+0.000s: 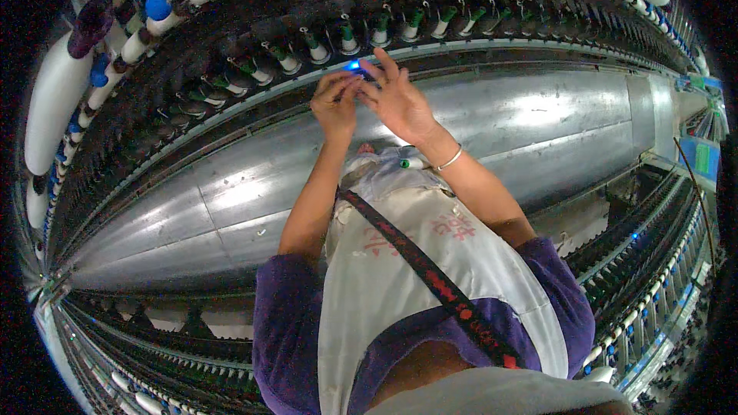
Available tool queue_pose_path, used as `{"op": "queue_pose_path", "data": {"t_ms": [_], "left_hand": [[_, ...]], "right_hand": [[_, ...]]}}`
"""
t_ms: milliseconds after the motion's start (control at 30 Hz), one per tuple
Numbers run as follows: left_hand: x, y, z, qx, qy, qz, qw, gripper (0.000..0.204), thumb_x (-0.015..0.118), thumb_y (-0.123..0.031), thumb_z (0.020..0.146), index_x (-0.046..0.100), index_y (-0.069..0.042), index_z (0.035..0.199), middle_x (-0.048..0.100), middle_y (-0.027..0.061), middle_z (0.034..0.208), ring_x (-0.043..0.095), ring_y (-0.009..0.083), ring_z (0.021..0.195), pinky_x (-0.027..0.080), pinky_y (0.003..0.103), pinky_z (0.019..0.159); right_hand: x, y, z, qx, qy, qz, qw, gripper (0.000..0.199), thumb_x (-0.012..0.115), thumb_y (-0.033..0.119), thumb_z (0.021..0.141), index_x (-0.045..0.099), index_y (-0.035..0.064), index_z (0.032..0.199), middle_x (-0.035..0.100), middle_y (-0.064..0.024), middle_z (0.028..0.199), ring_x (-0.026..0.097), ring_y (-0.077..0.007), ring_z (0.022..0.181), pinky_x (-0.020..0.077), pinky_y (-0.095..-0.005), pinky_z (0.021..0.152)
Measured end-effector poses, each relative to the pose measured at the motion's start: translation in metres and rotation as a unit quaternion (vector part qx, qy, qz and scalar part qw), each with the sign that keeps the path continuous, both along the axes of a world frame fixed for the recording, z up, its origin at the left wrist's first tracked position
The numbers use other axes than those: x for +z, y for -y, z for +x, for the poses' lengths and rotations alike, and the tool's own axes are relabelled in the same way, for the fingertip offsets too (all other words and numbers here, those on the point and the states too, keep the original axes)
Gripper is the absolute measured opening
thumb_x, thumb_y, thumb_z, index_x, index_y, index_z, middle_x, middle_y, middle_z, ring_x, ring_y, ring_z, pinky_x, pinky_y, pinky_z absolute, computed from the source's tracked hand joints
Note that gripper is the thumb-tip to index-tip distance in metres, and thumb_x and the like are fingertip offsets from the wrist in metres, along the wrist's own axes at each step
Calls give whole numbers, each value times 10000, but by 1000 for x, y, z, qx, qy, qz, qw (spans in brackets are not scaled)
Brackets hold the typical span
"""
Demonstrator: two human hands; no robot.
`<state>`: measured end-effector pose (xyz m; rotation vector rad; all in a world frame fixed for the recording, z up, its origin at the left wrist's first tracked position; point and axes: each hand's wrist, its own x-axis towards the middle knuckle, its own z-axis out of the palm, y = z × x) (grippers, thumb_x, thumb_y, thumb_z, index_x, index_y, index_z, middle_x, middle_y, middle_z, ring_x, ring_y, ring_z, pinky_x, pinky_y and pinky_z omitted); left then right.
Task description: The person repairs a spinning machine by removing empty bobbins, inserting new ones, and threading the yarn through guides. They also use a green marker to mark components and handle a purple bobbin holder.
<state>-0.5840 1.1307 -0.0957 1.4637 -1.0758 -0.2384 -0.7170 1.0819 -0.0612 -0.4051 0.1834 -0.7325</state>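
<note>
We saw a small blue glowing light [353,66] on the machine rail, right at the fingertips of both raised hands, with the left hand [335,104] curled, its fingers bunched toward the thumb just below and left of the light, and the right hand [397,100] spread wider, fingers fanned upward and touching the left; whether either pinched a thread we could not tell. Just above the hands ran a row of green-tipped spindles [344,35], below them a long grey metal panel [231,200], and near the right wrist, which wore a thin bracelet [449,159], a green-capped bobbin [410,163] poked from the white apron [400,261].
</note>
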Motion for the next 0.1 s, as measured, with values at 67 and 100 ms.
{"op": "queue_pose_path", "data": {"t_ms": [67, 100], "left_hand": [[-24, 1, 7, 4, 22, 41, 999, 171, 649, -7, 792, 723, -58, 937, 664, 81, 939, 651, 221, 800, 529, 297, 732], [-35, 5, 12, 9, 35, 62, 997, 168, 633, -22, 805, 730, -72, 933, 664, 80, 939, 653, 246, 800, 529, 308, 741]], "right_hand": [[-4, 0, -1, 42, -94, -49, 994, 713, 548, 480, 905, 195, 240, 1476, 232, -60, 1501, 297, -298, 1343, 252, -427, 1089], [-5, 2, -3, 63, -156, -81, 982, 808, 566, 480, 896, 94, 234, 1504, 157, -57, 1536, 250, -297, 1373, 229, -434, 1102]]}}
